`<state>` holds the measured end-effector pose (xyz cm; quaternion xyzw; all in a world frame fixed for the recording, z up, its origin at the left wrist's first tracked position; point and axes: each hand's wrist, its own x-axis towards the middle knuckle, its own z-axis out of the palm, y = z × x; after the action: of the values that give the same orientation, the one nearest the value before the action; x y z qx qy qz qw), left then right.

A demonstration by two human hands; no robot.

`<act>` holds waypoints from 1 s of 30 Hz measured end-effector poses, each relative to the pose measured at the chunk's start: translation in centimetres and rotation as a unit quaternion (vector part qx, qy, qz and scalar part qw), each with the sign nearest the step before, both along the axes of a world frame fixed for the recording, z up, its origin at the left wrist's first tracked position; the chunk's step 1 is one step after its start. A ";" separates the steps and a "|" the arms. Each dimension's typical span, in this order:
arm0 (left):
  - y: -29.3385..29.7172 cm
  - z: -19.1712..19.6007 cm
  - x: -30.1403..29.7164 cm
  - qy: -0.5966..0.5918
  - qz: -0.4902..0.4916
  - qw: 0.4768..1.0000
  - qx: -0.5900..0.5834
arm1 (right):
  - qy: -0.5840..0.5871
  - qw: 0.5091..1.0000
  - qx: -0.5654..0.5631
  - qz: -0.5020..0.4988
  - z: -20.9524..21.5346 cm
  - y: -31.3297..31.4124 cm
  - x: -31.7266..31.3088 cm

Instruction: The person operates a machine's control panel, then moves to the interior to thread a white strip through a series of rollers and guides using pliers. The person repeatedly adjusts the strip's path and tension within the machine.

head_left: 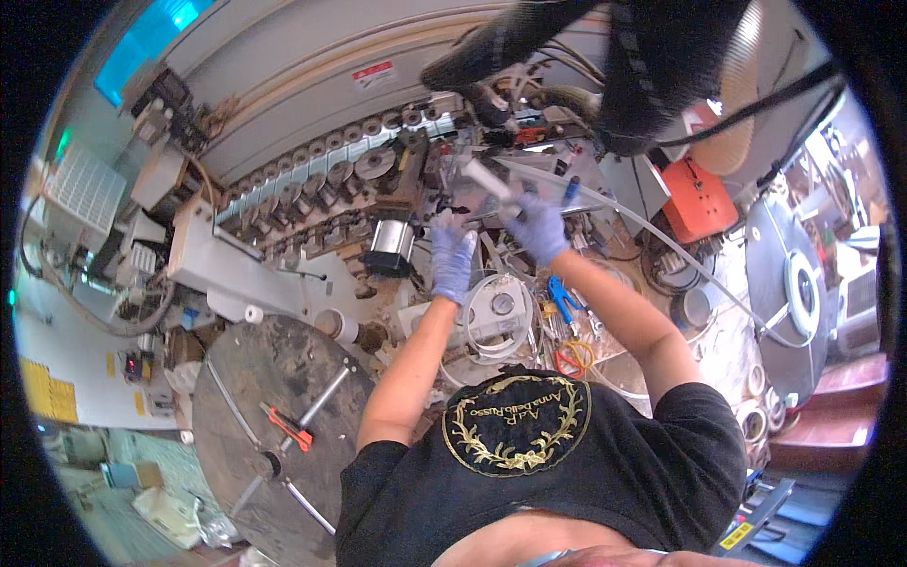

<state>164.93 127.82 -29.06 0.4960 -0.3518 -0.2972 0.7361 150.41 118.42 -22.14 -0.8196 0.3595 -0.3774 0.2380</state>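
Note:
My right hand [539,230], in a thin purple-blue glove, is closed round the lower end of a white stick-like piece [487,180]. The piece slants up and left over the machine's working parts. My left hand [453,260], gloved alike, reaches in beside it among small metal fittings; its fingertips blend into them, so their grip is unclear. Left of that hand sits a silver and black motor block [389,244]. A long pale strip [652,227] runs behind my right hand to a roll on the right-hand disc. Below the hands lies a coil of clear tubing [498,321].
Blue-handled pliers [564,300] and several tools lie near my right forearm. A large round disc [274,378] with an orange-handled tool [288,430] stands at left, another disc [770,274] at right. Rollers [331,156] line the machine; black hoses [652,76] hang overhead.

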 end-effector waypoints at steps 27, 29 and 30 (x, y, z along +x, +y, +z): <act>4.4 1.7 10.7 -0.600 0.243 0.754 0.108 | 0.445 0.881 -0.122 -0.102 -1.0 -14.2 13.8; 4.4 1.6 10.7 -0.600 0.246 0.754 0.107 | 0.421 0.889 -0.155 -0.091 -0.7 -14.3 14.0; 4.4 1.7 10.8 -0.600 0.245 0.754 0.110 | 0.410 0.893 -0.168 -0.081 -0.4 -14.2 14.2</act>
<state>175.71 132.27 -27.41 0.7191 -0.5527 0.2154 0.3621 164.58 104.27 -22.55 -0.8974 0.4213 -0.0810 -0.1029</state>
